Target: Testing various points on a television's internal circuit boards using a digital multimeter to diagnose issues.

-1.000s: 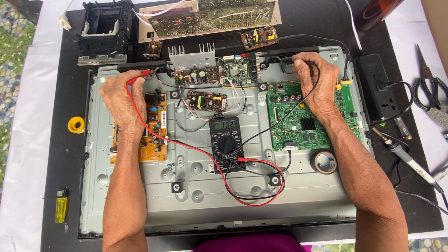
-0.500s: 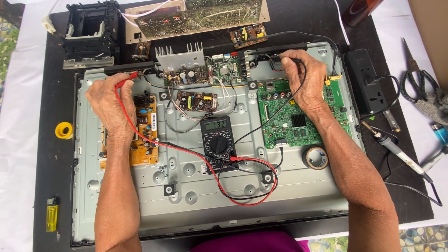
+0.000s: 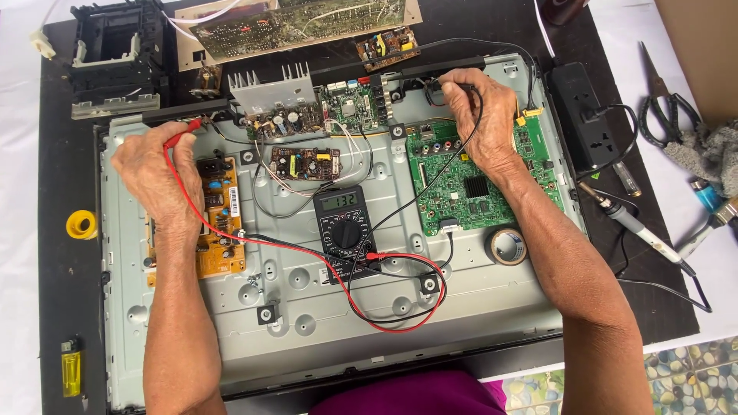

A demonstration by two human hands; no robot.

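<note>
A red probe is pinched in the left hand, a black probe in the right hand, at the chassis's top edge; a reading from the central multimeter seems due next.

Bare metal chassis, plastic probes

Matt grey sheet-metal panel; glossy red plastic probe in left hand; finned aluminium heatsink beside it.

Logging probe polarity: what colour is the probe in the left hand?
Red. The left hand pinches a red probe with a red lead; head view shows it.
</note>
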